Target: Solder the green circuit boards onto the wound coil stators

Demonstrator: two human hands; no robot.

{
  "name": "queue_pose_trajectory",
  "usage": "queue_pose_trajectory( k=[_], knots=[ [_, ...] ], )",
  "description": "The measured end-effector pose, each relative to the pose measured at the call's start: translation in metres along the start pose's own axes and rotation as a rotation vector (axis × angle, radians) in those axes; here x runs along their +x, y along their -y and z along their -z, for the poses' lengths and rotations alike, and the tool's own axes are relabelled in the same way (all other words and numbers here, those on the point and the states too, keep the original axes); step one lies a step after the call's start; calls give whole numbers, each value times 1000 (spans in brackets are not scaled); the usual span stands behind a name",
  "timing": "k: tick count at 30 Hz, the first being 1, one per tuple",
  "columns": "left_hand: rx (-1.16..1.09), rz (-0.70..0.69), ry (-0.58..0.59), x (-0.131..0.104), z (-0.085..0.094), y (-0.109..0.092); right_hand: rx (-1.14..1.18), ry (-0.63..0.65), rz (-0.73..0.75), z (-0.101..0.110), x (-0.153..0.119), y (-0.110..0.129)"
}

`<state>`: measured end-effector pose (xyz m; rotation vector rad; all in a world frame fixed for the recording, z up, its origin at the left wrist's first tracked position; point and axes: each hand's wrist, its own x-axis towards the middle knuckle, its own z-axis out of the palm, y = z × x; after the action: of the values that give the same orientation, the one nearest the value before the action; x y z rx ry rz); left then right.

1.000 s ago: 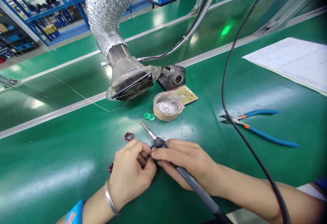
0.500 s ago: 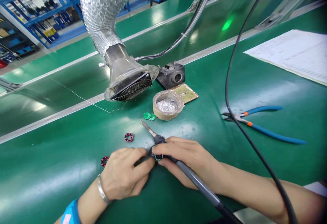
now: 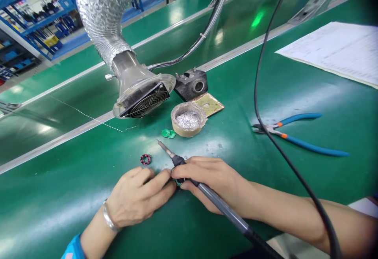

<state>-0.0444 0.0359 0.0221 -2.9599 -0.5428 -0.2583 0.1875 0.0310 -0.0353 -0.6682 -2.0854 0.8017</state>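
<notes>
My right hand [image 3: 214, 182] grips a soldering iron [image 3: 221, 205], whose bare metal tip points up and left, away from me. Between the fingertips of both hands is a small round part [image 3: 178, 181] with green and black on it, mostly covered. My left hand [image 3: 141, 196] pinches that part from the left, fingers bent and close together. Beyond my left hand lies a black ring with pink marks [image 3: 145, 159], a wound coil by its look. Two green discs [image 3: 168, 133] overlap just past the iron's tip.
A round tub of silvery bits [image 3: 189, 121] stands by a yellowish sponge tray [image 3: 209, 105] and a black iron stand [image 3: 193, 83]. A fume extractor [image 3: 144, 97] overhangs the green bench. Blue-handled cutters [image 3: 301, 136], a black cable [image 3: 258, 93] and papers [image 3: 333, 52] are at right.
The view has shifted slightly, so the bench items sit further left. My left fingers have straightened a little, and a second pink-marked ring beside that hand is now out of sight. Both hands stay at the part.
</notes>
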Motion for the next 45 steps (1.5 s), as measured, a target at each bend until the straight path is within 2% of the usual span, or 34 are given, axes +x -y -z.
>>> queue_pose_trajectory(
  k=[6,11,13,17,20,29,32,37,40,42,45],
  knots=[
    [80,-4,6,3,6,2,2,-6,-28,0,0,0],
    [56,28,34,1,-1,1,-10,-34,-44,0,1,2],
    [25,56,11,-4,-5,0,2,-43,-50,0,1,2],
    [-19,200,-84,-13,-8,-4,33,-46,-63,0,1,2],
    [-99,220,-113,-13,-8,-9,42,-44,-76,0,1,3],
    [-98,163,-15,-2,-8,-12,59,-40,-65,-2,0,0],
    [-169,192,-2,0,-8,-10,65,-29,-81,-2,0,-1],
    [-365,274,27,2,-10,-10,38,11,-94,-2,0,-1],
    [-404,322,49,0,-12,-11,47,13,-88,-2,-1,-2],
    [-429,421,5,1,-12,-14,59,15,-88,-2,-2,-2],
    [-541,691,-103,6,-9,-19,70,7,-63,-3,-3,-3]
  ],
)
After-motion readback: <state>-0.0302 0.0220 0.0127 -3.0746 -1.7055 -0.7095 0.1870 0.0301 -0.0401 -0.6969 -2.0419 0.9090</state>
